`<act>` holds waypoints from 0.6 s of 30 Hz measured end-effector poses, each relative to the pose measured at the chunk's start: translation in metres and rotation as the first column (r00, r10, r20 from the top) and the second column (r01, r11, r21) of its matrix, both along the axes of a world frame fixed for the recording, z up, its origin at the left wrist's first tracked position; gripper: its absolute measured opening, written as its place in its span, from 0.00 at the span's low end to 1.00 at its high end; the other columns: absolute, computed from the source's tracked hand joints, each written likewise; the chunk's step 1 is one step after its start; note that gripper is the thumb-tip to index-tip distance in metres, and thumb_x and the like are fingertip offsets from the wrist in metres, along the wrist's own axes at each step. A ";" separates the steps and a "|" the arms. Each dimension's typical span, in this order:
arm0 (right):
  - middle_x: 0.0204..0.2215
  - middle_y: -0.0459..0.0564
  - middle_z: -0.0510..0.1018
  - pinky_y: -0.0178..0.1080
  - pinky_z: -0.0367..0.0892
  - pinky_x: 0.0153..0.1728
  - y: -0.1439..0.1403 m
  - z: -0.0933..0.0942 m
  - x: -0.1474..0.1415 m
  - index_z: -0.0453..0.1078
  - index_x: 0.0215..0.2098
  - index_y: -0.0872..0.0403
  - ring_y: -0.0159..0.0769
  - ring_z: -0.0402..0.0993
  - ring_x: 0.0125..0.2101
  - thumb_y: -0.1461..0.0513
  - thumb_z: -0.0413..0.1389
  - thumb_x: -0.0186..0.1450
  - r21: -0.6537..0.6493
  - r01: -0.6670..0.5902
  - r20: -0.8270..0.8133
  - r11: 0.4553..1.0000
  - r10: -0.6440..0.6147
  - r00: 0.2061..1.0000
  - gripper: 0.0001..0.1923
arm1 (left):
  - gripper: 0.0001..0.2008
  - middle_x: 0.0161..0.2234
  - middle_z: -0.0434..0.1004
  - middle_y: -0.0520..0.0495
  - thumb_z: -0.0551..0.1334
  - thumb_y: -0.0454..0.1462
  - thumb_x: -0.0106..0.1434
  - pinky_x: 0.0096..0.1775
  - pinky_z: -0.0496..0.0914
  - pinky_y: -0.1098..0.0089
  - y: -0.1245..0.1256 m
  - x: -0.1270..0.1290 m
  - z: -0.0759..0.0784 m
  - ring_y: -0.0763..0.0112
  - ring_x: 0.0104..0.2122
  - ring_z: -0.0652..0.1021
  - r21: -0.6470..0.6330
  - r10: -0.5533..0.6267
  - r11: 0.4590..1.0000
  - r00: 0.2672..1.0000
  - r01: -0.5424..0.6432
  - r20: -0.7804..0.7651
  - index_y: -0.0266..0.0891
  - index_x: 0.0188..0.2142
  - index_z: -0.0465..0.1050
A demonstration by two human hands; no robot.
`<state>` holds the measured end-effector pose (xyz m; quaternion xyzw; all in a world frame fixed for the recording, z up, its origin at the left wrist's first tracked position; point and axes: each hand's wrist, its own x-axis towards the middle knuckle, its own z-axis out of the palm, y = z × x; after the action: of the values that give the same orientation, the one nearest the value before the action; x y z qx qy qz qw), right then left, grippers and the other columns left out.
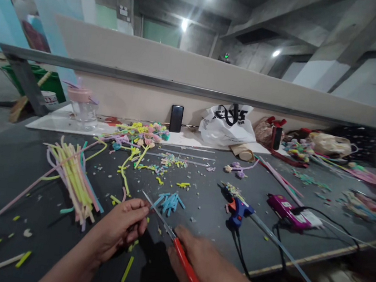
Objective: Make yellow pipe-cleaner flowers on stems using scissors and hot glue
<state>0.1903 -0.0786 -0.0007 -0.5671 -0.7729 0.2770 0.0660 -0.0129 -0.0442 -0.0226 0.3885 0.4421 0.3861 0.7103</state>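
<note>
My right hand (203, 255) grips red-handled scissors (183, 255), their long metal blades slanting up and to the left. Beside the blades, my left hand (125, 223) is closed, thumb against the forefinger; whatever it pinches is hidden or too small to name. Just beyond the scissors lies a small pile of cut blue pipe cleaner pieces (170, 203). Left of my hands rests a bundle of long pastel pipe cleaners (78, 180) in yellow, pink, purple and blue. A yellow cut piece (127, 270) lies near my left wrist.
A blue glue gun (239, 211) with a clear glue stick and a magenta power box (290, 212) with cords lie to the right. Along the back are a clear pitcher (84, 110), a phone (176, 118), a white bag (227, 125) and fuzzy flowers (144, 133). Scraps are scattered about.
</note>
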 end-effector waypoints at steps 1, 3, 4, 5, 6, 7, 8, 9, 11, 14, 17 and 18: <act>0.21 0.45 0.73 0.31 0.50 0.19 0.000 0.000 0.000 0.64 0.35 0.50 0.28 0.62 0.18 0.58 0.46 0.63 0.003 0.001 -0.006 1.000 -0.001 1.000 0.08 | 0.14 0.17 0.67 0.55 0.58 0.47 0.57 0.11 0.46 0.82 0.000 0.000 0.000 0.86 0.10 0.58 -0.004 0.018 1.000 1.000 -0.018 -0.007 0.37 0.29 0.64; 0.21 0.45 0.73 0.32 0.51 0.20 0.000 -0.001 0.000 0.64 0.36 0.50 0.29 0.63 0.19 0.57 0.45 0.63 0.005 -0.002 -0.015 1.000 0.002 1.000 0.08 | 0.17 0.19 0.70 0.53 0.56 0.50 0.57 0.12 0.50 0.82 -0.001 -0.001 -0.001 0.84 0.12 0.62 -0.014 0.065 0.998 0.998 -0.065 -0.012 0.37 0.31 0.65; 0.22 0.45 0.73 0.32 0.51 0.20 0.000 -0.001 0.000 0.64 0.36 0.50 0.29 0.64 0.19 0.57 0.45 0.63 0.007 -0.004 -0.016 1.000 0.004 1.000 0.08 | 0.18 0.20 0.70 0.52 0.56 0.51 0.57 0.12 0.52 0.82 -0.001 -0.001 -0.001 0.83 0.12 0.64 -0.018 0.084 0.996 0.996 -0.084 -0.008 0.37 0.33 0.65; 0.22 0.45 0.73 0.32 0.52 0.21 0.000 -0.002 0.000 0.64 0.36 0.50 0.29 0.64 0.19 0.58 0.46 0.63 0.012 -0.005 -0.013 1.000 0.005 1.000 0.08 | 0.18 0.20 0.71 0.52 0.55 0.51 0.57 0.13 0.53 0.82 -0.001 -0.001 -0.001 0.82 0.13 0.65 -0.022 0.095 0.995 0.995 -0.095 -0.003 0.37 0.35 0.65; 0.22 0.45 0.73 0.32 0.52 0.21 0.000 -0.002 0.000 0.64 0.36 0.50 0.29 0.65 0.20 0.58 0.46 0.63 0.016 -0.003 -0.007 1.000 0.003 1.000 0.08 | 0.19 0.20 0.71 0.52 0.54 0.51 0.58 0.13 0.54 0.81 -0.001 -0.001 -0.001 0.82 0.13 0.65 -0.026 0.099 0.995 0.995 -0.099 0.001 0.37 0.35 0.65; 0.22 0.45 0.73 0.32 0.51 0.21 0.000 -0.002 0.001 0.64 0.36 0.50 0.29 0.65 0.20 0.58 0.46 0.63 0.013 0.000 -0.001 1.000 0.000 1.000 0.08 | 0.19 0.20 0.70 0.53 0.54 0.51 0.58 0.13 0.54 0.81 -0.001 -0.001 0.000 0.82 0.13 0.65 -0.029 0.096 0.995 0.995 -0.096 0.003 0.37 0.34 0.66; 0.22 0.45 0.73 0.32 0.51 0.20 0.000 -0.003 0.001 0.64 0.36 0.50 0.29 0.65 0.19 0.58 0.46 0.63 0.006 0.003 0.006 1.000 -0.003 1.000 0.08 | 0.19 0.19 0.69 0.53 0.54 0.52 0.58 0.13 0.54 0.81 -0.001 -0.001 0.000 0.82 0.13 0.64 -0.026 0.086 0.996 0.996 -0.086 0.002 0.37 0.33 0.66; 0.22 0.45 0.73 0.32 0.50 0.20 -0.001 -0.002 0.001 0.64 0.36 0.50 0.29 0.65 0.19 0.58 0.45 0.63 -0.002 0.004 0.010 1.000 -0.004 1.000 0.08 | 0.19 0.18 0.68 0.54 0.54 0.51 0.57 0.13 0.53 0.82 -0.001 -0.001 0.001 0.82 0.12 0.64 -0.017 0.072 0.997 0.997 -0.072 -0.004 0.37 0.30 0.66; 0.22 0.45 0.73 0.32 0.49 0.19 -0.001 -0.002 0.001 0.64 0.36 0.50 0.29 0.64 0.18 0.57 0.45 0.64 -0.013 0.013 0.019 1.000 -0.013 1.000 0.09 | 0.18 0.17 0.66 0.55 0.56 0.50 0.56 0.12 0.52 0.82 -0.001 -0.001 0.002 0.83 0.12 0.63 0.000 0.040 0.999 0.999 -0.040 -0.018 0.36 0.26 0.65; 0.22 0.45 0.73 0.32 0.48 0.19 -0.001 -0.002 0.001 0.64 0.37 0.50 0.29 0.64 0.18 0.57 0.46 0.63 -0.014 0.021 0.031 1.000 -0.021 0.999 0.09 | 0.14 0.17 0.66 0.56 0.59 0.46 0.55 0.12 0.49 0.82 -0.001 0.000 0.002 0.84 0.11 0.61 -0.004 0.019 1.000 0.999 -0.019 -0.031 0.37 0.26 0.64; 0.21 0.45 0.73 0.31 0.50 0.19 -0.001 -0.004 0.001 0.64 0.36 0.49 0.29 0.64 0.19 0.57 0.46 0.63 -0.008 0.014 0.033 1.000 -0.014 0.999 0.08 | 0.12 0.17 0.66 0.56 0.60 0.44 0.55 0.12 0.47 0.83 0.000 0.000 0.001 0.85 0.10 0.60 0.004 0.027 1.000 0.999 -0.027 -0.034 0.36 0.31 0.66; 0.21 0.45 0.73 0.31 0.50 0.19 -0.001 -0.004 0.001 0.64 0.36 0.50 0.29 0.64 0.18 0.57 0.46 0.63 -0.005 0.010 0.034 1.000 -0.010 0.999 0.08 | 0.11 0.16 0.66 0.57 0.59 0.43 0.55 0.11 0.47 0.83 0.000 0.001 0.001 0.85 0.10 0.59 0.006 0.027 1.000 0.999 -0.027 -0.039 0.36 0.31 0.66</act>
<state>0.1911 -0.0795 -0.0047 -0.5758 -0.7704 0.2688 0.0528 -0.0122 -0.0446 -0.0219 0.3918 0.4600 0.3894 0.6952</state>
